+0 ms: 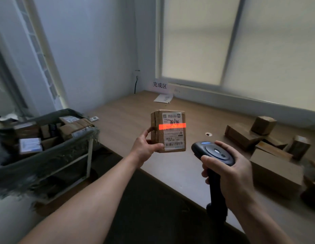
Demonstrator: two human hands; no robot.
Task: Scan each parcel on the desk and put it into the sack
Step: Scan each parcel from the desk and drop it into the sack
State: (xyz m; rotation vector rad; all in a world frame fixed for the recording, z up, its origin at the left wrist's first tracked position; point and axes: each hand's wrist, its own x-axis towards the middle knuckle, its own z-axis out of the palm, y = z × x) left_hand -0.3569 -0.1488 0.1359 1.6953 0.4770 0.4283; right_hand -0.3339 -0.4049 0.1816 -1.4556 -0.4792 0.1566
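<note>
Head view, parcel [168,132] upright, long axis vertical, label [174,138] facing scanner [213,153]

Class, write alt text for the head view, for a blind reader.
A left hand holds a parcel while the right hand aims a scanner, its red beam across the label. More parcels lie on the desk; a sack stands left.

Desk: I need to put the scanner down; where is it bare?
The desk is bare across its middle and back, from the paper by the wall to the near edge. Its right end is crowded with boxes; the sack on the left is well filled.
</note>
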